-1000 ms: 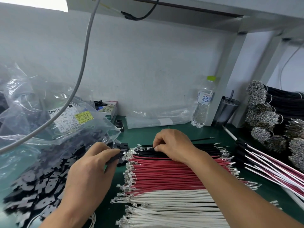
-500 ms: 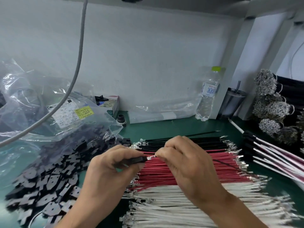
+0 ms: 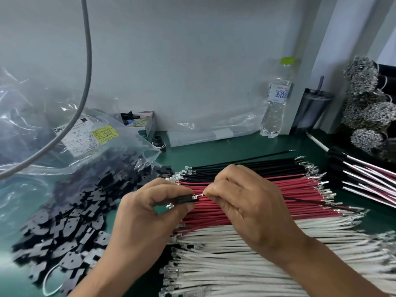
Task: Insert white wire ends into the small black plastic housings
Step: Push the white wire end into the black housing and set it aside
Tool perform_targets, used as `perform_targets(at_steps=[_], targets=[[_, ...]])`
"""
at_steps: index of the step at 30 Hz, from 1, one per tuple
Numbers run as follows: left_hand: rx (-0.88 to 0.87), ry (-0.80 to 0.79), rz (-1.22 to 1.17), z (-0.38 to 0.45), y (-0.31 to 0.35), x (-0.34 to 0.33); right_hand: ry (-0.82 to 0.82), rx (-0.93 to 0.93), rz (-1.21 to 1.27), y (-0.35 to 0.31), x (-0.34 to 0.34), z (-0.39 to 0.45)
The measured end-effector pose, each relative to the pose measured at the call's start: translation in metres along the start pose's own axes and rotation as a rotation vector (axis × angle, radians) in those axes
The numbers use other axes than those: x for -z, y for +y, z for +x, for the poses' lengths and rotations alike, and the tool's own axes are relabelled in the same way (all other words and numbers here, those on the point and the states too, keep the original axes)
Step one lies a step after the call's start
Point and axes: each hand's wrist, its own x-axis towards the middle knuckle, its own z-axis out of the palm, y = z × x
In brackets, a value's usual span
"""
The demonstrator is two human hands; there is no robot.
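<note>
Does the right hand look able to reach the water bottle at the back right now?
Probably not at once: the right hand pinches a wire at the housing; the path to the water bottle looks open.

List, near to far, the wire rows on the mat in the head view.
White wires → red wires → black wires → the lone black wire lying apart behind them.

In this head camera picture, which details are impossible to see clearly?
- Colour of the wire pinched by the right hand: head view, the fingers cover it; only its silver metal terminal shows.
- Whether the terminal has entered the small black plastic housing gripped by the left hand: too small.
- Text on the white bag label: blurred, crossed by the grey cable.
- White wire bundle: cut off by the bottom edge.
</note>
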Motion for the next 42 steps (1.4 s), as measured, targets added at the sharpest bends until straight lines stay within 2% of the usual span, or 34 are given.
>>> perform_targets(at_steps=[3,8,14,19,24,29,31,35,39,42], targets=[[0.036,-0.03,-0.059,0.0,0.0,0.001,0.009,-0.005,0.058,0.0,-0.001,0.001],[0.004,-0.082,-0.011,-0.003,-0.001,0.0,-0.039,0.013,0.1,-0.01,-0.008,-0.001],[0.069,-0.053,-0.028,0.0,-0.002,0.003,-0.022,-0.096,0.115,0.003,-0.002,-0.003],[0.088,-0.062,-0.016,-0.001,-0.001,0.005,-0.027,-0.064,0.09,-0.004,-0.009,-0.003],[0.08,-0.086,0.025,-0.003,-0.001,0.004,-0.046,-0.022,0.019,-0.007,-0.012,-0.006],[0.089,-0.006,0.044,0.0,-0.005,0.003,0.084,-0.035,-0.166,-0.002,-0.003,0.003],[0.124,0.063,0.017,0.001,-0.009,0.005,0.021,-0.032,-0.136,-0.002,0.0,0.002],[0.192,0.131,-0.086,0.003,-0.013,0.007,-0.267,-0.122,-0.079,-0.009,-0.008,-0.007],[0.219,0.157,-0.123,0.004,-0.015,0.006,-0.22,-0.189,0.025,-0.007,-0.002,-0.004],[0.225,0.162,-0.126,0.004,-0.017,0.006,-0.304,-0.189,0.053,-0.009,0.001,-0.004]])
